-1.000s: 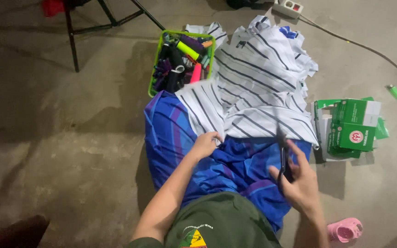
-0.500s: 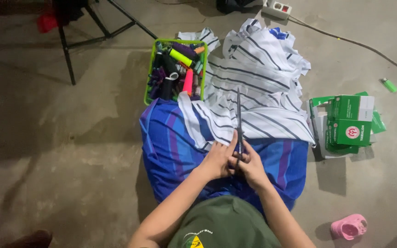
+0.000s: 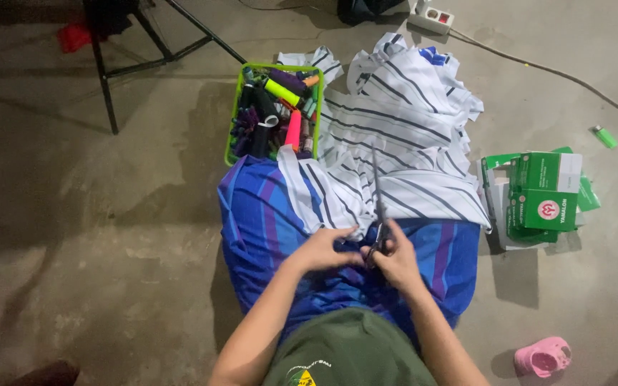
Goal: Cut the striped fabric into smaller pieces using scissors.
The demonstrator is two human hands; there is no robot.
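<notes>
My right hand (image 3: pixel 397 262) grips the handles of long scissors (image 3: pixel 378 204), whose blades point away from me over the white striped cloth (image 3: pixel 402 143). My left hand (image 3: pixel 321 249) sits just left of it and pinches the near edge of that cloth. Both hands rest over a blue and purple striped fabric (image 3: pixel 266 229) that covers my lap. The white cloth spreads from my hands to the far side of the floor.
A green basket (image 3: pixel 233 129) full of thread spools stands beyond the blue fabric. Green and white boxes (image 3: pixel 541 196) lie on the right, with a green lighter (image 3: pixel 604 136) past them, a pink sandal (image 3: pixel 543 356) near me, a power strip (image 3: pixel 431 16) and a dark stand (image 3: pixel 109 86) farther off.
A second ago my right hand held the scissors off to the right. It has moved left to meet my left hand at the cloth's edge, the blades now pointing away over the cloth.
</notes>
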